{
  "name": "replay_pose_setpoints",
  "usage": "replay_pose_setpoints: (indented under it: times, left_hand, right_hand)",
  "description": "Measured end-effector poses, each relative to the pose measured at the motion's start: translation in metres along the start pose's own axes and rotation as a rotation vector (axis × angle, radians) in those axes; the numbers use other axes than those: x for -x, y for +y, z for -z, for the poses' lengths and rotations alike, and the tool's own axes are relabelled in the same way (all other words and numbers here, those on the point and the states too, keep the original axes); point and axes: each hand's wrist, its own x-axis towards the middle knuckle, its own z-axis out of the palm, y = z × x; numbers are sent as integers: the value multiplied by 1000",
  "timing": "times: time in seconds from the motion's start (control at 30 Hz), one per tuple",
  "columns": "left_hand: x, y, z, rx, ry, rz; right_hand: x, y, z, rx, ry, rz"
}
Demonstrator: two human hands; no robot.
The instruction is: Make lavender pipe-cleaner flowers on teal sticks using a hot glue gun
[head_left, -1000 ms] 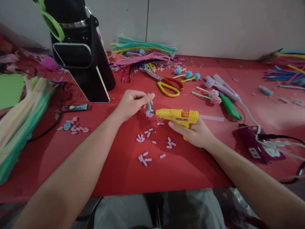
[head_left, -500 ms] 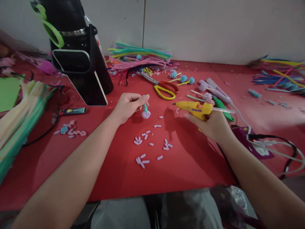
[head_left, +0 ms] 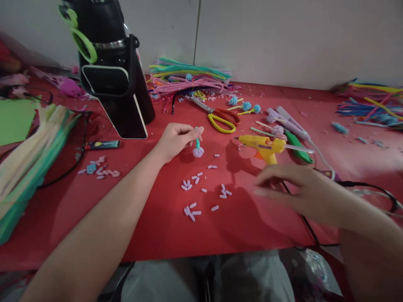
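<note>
My left hand (head_left: 176, 140) is closed in a pinch on a teal stem with a small lilac tuft (head_left: 198, 149) at its lower end, held just above the red table (head_left: 239, 222). A yellow glue gun (head_left: 263, 146) stands on the table to the right, free of any hand. My right hand (head_left: 294, 188) hovers below the glue gun, blurred by motion, fingers stretched leftward with nothing in them. Several short lilac pieces (head_left: 201, 195) lie scattered between the two hands.
A black stand (head_left: 115, 79) rises at the back left. Scissors (head_left: 220, 117), a heap of chenille stems (head_left: 189, 75), finished tufted stems (head_left: 244, 107), a green-handled tool (head_left: 299, 147) and a purple power strip with cords (head_left: 355, 186) lie around. Stem bundles (head_left: 28, 151) fill the left edge.
My right hand moved the glue gun rightward, set it on the table, let go, and drew back toward me. My left hand kept holding the tufted stem in place.
</note>
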Motion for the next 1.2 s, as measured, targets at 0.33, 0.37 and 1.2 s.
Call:
replay_pose_setpoints:
  times: [0.33, 0.37, 1.2]
  left_hand:
    - [1, -3, 0, -4, -12, -13]
    - [1, -2, 0, -2, -14, -13]
    - [0, -2, 1, -14, -15, -6]
  right_hand:
    - [-90, -40, -66, 164, -123, 479]
    - [-90, -39, -68, 184, -113, 489]
    - [-91, -8, -54, -381, 366, 251]
